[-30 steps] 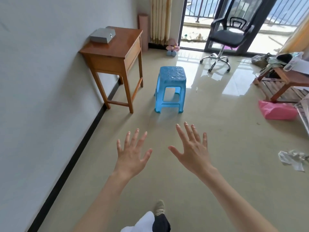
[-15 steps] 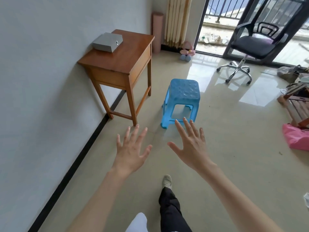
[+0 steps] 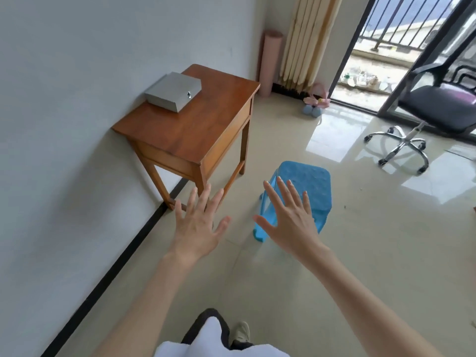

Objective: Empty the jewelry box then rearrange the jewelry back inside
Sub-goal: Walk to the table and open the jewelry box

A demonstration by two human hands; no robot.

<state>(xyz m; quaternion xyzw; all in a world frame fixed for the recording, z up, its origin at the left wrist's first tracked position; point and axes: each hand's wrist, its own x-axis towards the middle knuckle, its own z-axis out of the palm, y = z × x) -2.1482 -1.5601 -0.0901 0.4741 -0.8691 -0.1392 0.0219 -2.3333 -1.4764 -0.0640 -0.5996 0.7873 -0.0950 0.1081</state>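
Head view: both hands raised, holding nothing.
Left hand [image 3: 199, 228]: fingers spread, released.
Right hand [image 3: 289, 217]: fingers spread, released.
Jewelry box [image 3: 173, 91]: closed on tabletop [image 3: 195, 130], well beyond left fingers.

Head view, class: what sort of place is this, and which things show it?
Probably a lived-in room at home beside a balcony: a wooden side table against the wall, a blue plastic stool and an office chair by the sliding door.

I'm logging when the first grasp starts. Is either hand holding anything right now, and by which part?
Nothing is held. The left hand and right hand are both spread open in the air, apart from the closed jewelry box on the wooden table.
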